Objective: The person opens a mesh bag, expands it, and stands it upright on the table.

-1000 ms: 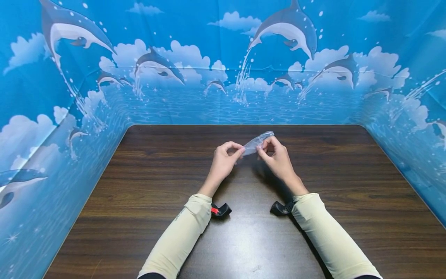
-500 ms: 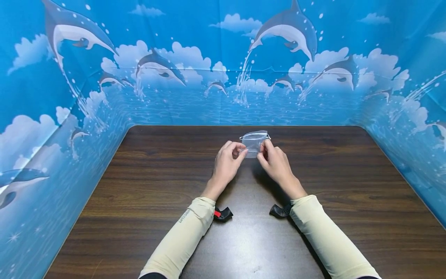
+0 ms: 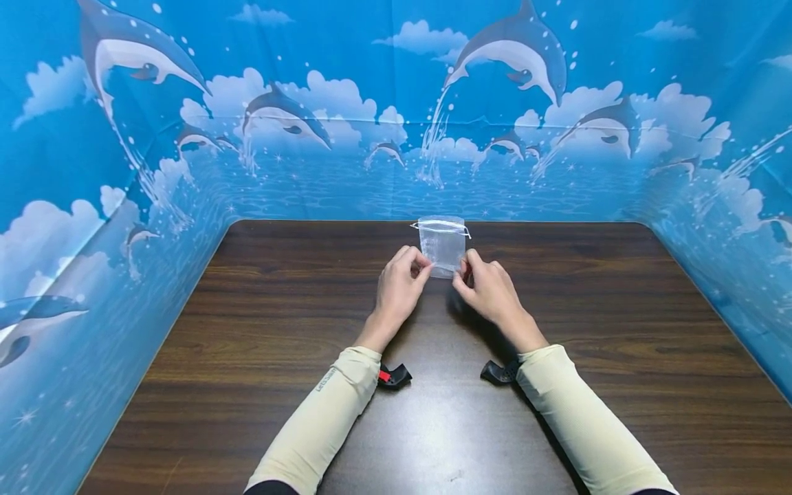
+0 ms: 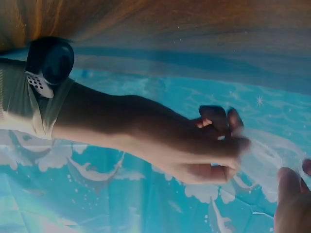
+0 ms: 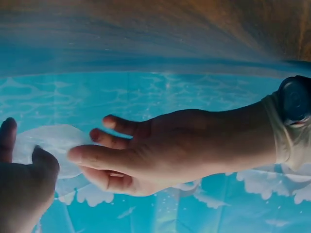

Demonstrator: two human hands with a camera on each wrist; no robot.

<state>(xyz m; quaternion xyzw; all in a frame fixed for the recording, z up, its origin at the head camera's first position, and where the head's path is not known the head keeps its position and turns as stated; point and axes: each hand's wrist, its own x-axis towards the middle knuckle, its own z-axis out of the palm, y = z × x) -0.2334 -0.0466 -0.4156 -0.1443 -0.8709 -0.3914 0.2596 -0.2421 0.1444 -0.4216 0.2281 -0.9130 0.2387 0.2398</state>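
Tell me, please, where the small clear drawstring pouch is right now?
In the head view, the pouch stands mid-table toward the far edge, its lower corners pinched by left hand and right hand.

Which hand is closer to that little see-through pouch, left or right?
Neither: both hold it. The left hand pinches the lower left corner of the sheer pouch; the right hand pinches the lower right corner. The pouch stands up above the table.

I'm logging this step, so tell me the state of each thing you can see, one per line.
Sheer drawstring pouch: held upright above the table, mouth with drawstring at top.
Left hand: pinches the pouch's lower left corner.
Right hand: pinches the pouch's lower right corner.
Table: dark wood, under both forearms.
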